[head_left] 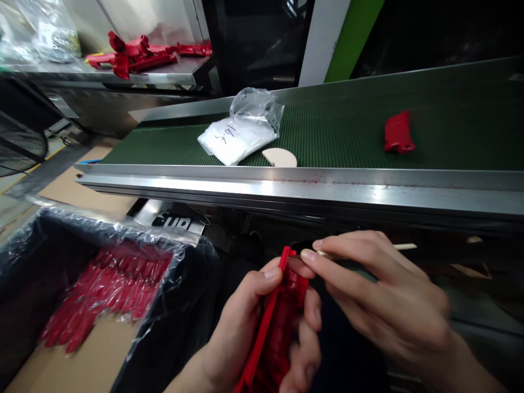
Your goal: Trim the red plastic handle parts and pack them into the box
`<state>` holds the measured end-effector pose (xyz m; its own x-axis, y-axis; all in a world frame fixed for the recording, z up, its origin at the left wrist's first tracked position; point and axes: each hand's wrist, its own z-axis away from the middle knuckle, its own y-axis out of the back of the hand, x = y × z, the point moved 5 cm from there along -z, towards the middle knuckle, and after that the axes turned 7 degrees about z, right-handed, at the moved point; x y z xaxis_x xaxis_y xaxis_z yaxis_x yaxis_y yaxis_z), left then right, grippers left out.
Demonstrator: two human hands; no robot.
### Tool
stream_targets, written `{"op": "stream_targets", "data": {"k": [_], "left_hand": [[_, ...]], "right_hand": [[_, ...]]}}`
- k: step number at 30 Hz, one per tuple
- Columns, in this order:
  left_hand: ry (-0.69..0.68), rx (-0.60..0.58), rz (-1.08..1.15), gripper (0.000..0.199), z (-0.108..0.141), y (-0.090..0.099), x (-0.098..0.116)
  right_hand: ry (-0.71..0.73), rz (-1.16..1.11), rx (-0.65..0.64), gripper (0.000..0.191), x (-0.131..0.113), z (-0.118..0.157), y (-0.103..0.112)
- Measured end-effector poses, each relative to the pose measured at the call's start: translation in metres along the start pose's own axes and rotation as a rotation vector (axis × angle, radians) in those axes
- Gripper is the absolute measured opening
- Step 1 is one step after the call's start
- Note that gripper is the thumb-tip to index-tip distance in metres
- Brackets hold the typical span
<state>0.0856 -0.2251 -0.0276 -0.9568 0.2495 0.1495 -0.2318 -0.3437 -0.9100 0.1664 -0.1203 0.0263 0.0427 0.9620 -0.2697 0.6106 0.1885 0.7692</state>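
The green conveyor belt (352, 131) fills the upper half of your view, its steel rail (286, 188) crossing from 9 to 3 o'clock. At 7 o'clock sits a plastic-lined box (49, 256) with a layer of red parts (110, 289) in its bottom. At 11 o'clock, far back, a steel desk (164, 76) carries more red pieces (135, 54). On the belt lie a clear bag (245, 131) of white material at 12 o'clock, a pale half-disc (280, 157) just beside it, and a lone red part (398, 132) at 2 o'clock, well apart from the bag.

Below the rail, at 6 o'clock, your left hand (262, 327) is clenched around a long red plastic part (272, 322). Its long axis runs from about 7 o'clock at the bottom edge up to 1 o'clock, with the upper tip pointing toward the rail. The thumb lies over its flat edge, the fingers wrap the bulkier side.

Your right hand (388, 300) comes in from 4 o'clock, pinching a thin pale stick (405, 246) between thumb and forefinger. Those fingertips meet the red part's upper tip, touching it, just right of the left thumb.
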Motion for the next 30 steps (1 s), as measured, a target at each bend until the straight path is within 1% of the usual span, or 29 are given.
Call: {"op": "stream_targets", "data": {"k": [7, 16, 23, 26, 30], "left_hand": [[0.033, -0.016, 0.007, 0.063, 0.0029, -0.0028, 0.0012], [0.026, -0.013, 0.018, 0.060, 0.0075, -0.0056, 0.0016], [0.049, 0.002, 0.031, 0.063, 0.0052, -0.0041, 0.0019], [0.059, -0.019, 0.019, 0.065, 0.0053, -0.0045, 0.0007], [0.042, -0.014, 0.035, 0.064, 0.0056, -0.0039, 0.0003]], "right_hand": [[0.014, 0.001, -0.022, 0.036, -0.0005, -0.0009, -0.0008], [0.013, 0.021, -0.053, 0.038, 0.0002, 0.0024, -0.0024], [0.013, 0.028, -0.064, 0.041, -0.0015, 0.0057, -0.0014], [0.003, 0.039, -0.066, 0.039, -0.0010, 0.0065, -0.0021], [0.005, 0.050, -0.060, 0.038, -0.0008, 0.0051, -0.0015]]}}
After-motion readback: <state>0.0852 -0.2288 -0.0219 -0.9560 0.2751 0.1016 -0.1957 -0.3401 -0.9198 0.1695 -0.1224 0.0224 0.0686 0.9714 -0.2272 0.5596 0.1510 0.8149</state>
